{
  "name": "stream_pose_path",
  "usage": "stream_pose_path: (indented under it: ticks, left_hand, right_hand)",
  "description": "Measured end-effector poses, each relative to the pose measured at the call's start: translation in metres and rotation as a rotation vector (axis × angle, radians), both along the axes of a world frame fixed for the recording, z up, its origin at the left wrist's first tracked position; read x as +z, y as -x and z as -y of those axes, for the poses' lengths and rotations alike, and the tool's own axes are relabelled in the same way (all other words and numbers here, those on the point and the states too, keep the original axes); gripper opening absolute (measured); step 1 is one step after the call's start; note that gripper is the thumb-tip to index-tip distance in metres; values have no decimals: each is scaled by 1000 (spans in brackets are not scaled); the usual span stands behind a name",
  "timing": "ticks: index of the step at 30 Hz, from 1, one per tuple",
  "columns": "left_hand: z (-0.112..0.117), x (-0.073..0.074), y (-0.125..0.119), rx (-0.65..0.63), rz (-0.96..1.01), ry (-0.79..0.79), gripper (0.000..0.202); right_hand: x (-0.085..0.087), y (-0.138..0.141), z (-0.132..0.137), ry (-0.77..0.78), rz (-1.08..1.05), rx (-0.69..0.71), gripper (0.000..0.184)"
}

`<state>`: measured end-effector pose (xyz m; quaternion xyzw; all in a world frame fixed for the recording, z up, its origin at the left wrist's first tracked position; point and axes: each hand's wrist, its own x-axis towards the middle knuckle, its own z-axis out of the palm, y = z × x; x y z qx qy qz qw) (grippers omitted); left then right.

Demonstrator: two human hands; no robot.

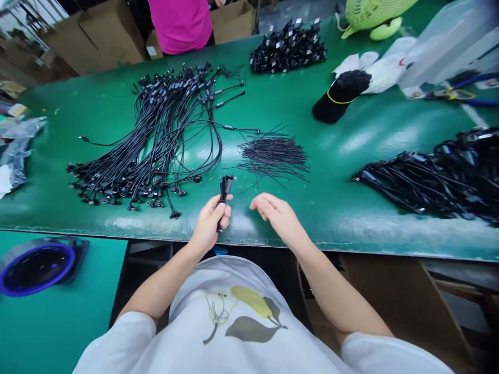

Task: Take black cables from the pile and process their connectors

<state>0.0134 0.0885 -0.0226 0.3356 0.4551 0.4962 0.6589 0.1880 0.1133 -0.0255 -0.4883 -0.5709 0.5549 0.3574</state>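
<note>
Head view, looking down over a green table [351, 213]. Grips a folded black cable [225, 188] in the left hand [208, 222], thumb and fingers curled tight round its lower half, looped end sticking up, just nearer than and slightly left of the fan of loose black ties [273, 156]. Holds the right hand [277, 214] empty and loosely spread, palm down, fingers a little bent, just nearer than the ties and beside the cable without touching it. Left of the ties: a broad sprawl of unbundled black cables [156, 140], plugs massed at its near-left end. Beyond the ties, toward the far edge: a heap of bundled cables [288, 48] with small white tags, print too small to read. Beyond and right of the ties: a black tie bundle [340, 97] ringed by a yellow band, lying on its side. Well right of the ties: another dark cable heap [436, 179]. Far beyond the ties, across the table: a person in a pink top [181, 21] beside cardboard boxes [105, 36]. Nearest of all, well below the ties: a pear drawing [244, 311] on the wearer's white shirt.
</note>
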Motion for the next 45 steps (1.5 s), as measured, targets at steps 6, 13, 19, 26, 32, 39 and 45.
stream_pose_path:
  ticks: [6,13,19,26,32,39,45]
  left_hand:
    - [10,-19,-20,-121,-249,-52,46]
    - [3,-14,4,-397,-612,-289,43]
    - [-12,1,91,-107,-1364,-453,47]
    - [-39,1,127,35,-1658,-520,62]
    - [-50,-12,148,-17,-1787,-451,48]
    - [-62,-10,159,-52,-1875,-460,29]
    - [-45,25,132,12,-1708,-757,28]
  right_hand:
    - [-2,33,7,5,-299,-39,46]
    - [-10,3,-2,-4,-235,-211,43]
    - [15,-189,-48,-226,1062,-659,28]
    - [57,-325,-59,-66,1468,-838,45]
    - [51,-263,-54,-502,1263,-780,63]
    - [17,-78,-83,-659,715,162,29]
    - [15,78,-123,-770,736,444,45]
